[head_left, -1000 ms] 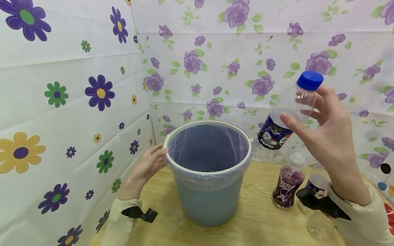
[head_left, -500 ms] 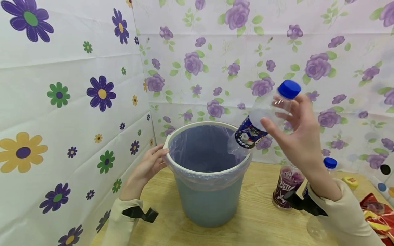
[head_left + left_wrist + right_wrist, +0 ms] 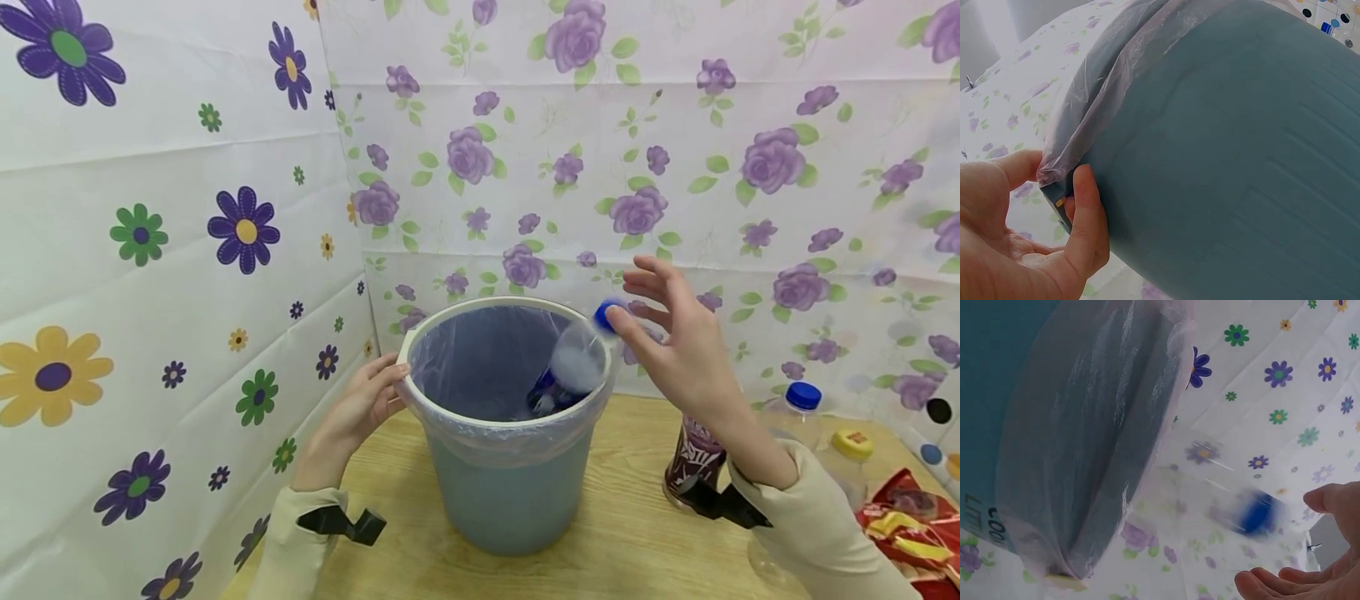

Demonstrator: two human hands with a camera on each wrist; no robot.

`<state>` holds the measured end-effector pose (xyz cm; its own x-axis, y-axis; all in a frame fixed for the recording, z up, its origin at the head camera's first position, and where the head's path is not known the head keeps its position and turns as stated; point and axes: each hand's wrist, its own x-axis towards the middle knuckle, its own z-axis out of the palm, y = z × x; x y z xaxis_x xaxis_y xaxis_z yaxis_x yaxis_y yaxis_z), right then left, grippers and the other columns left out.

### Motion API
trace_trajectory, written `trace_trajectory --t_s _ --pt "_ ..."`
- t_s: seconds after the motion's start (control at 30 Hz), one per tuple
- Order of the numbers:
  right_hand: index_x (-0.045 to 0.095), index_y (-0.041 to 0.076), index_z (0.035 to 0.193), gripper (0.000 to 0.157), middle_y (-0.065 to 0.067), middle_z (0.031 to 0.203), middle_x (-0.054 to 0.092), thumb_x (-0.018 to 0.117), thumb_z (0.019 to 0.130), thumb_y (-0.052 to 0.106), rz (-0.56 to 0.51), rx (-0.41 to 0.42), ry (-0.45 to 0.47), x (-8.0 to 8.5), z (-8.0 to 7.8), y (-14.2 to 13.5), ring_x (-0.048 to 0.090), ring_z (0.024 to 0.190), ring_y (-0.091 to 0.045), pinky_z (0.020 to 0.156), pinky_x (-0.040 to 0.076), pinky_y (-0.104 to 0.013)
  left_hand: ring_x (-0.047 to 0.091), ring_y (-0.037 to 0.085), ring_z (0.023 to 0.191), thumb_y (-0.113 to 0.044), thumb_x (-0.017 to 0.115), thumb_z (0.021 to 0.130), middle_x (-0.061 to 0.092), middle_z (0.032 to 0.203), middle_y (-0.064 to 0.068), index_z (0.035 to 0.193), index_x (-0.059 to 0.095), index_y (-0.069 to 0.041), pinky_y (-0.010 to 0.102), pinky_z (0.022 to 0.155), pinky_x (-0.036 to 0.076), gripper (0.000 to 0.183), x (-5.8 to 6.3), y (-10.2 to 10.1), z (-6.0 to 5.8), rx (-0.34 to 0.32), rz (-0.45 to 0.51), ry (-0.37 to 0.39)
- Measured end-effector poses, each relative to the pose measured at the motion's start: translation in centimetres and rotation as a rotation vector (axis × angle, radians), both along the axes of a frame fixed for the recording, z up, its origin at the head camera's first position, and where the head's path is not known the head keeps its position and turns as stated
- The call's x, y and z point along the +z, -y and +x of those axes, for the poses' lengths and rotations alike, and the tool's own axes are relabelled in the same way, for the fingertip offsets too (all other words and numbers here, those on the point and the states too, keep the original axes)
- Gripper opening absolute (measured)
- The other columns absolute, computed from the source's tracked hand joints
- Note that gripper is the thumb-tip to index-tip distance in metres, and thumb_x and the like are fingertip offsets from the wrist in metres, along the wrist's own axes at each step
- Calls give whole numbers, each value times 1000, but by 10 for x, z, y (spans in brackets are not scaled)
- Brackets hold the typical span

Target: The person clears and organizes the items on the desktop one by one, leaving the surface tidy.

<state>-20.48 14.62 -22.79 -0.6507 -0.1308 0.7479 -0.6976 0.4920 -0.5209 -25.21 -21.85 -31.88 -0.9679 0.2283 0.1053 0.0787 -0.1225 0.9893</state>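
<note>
A blue-grey trash bin [image 3: 510, 492] lined with a clear plastic bag [image 3: 495, 446] stands on the wooden table. My left hand [image 3: 360, 408] pinches its rim at the left; the left wrist view shows thumb and fingers [image 3: 1087, 212] on either side of the lined edge. A clear plastic Pepsi bottle [image 3: 576, 360] with a blue cap tilts over the right rim, its labelled lower part inside the bin. Just above and right of the cap, my right hand [image 3: 678, 350] is spread. In the right wrist view the blurred cap [image 3: 1257, 512] is apart from the fingers [image 3: 1272, 584].
Right of the bin stands a bottle of purple drink [image 3: 693, 458], partly behind my right wrist. Farther right are a clear bottle with a blue cap [image 3: 803, 397], one with a yellow cap [image 3: 852, 444] and a red snack bag [image 3: 911, 529]. Flowered cloth walls enclose the table.
My right hand has carried the Pepsi bottle left and down to the bin and let it go; the bottle has dropped partly inside. My left hand has stayed on the rim.
</note>
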Motion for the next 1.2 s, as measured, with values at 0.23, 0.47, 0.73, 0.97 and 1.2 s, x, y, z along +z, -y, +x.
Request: trace_trajectory --t_s 0.23,0.47,0.73,0.97,1.2 --pt "44 5 141 49 -21 130 57 59 95 15 -2 -79 -3 -12 -8 -22 56 118 -35 87 39 1 64 6 91 -13 47 95 61 101 -3 141 31 11 20 83 54 54 0 0 0 -4 4 -7" --pt "51 2 133 41 -23 129 56 56 97 20 60 -233 109 -40 -21 -62 53 117 -40 95 50 -28 63 5 89 -13 47 95 61 101 -4 141 31 11 19 82 54 54 1 0 1 -6 8 -8" --pt "44 -8 135 51 -34 131 46 58 94 20 167 -373 232 -71 -30 -92 42 118 -50 89 38 -64 63 4 89 -14 47 96 61 101 -5 142 30 10 19 81 54 55 1 -1 2 7 0 8" --pt "36 -15 136 62 -43 129 41 60 90 17 200 -427 363 -97 -42 -107 41 115 -55 85 39 -65 63 5 89 -15 47 96 60 101 -4 142 31 9 19 81 54 55 2 -1 3 9 -5 8" --pt "34 -12 139 63 -42 128 44 58 91 21 204 -469 413 -113 -45 -114 46 111 -55 79 45 -62 63 5 91 -15 48 96 60 103 -4 143 30 9 19 83 54 56 2 -1 3 14 -12 11"
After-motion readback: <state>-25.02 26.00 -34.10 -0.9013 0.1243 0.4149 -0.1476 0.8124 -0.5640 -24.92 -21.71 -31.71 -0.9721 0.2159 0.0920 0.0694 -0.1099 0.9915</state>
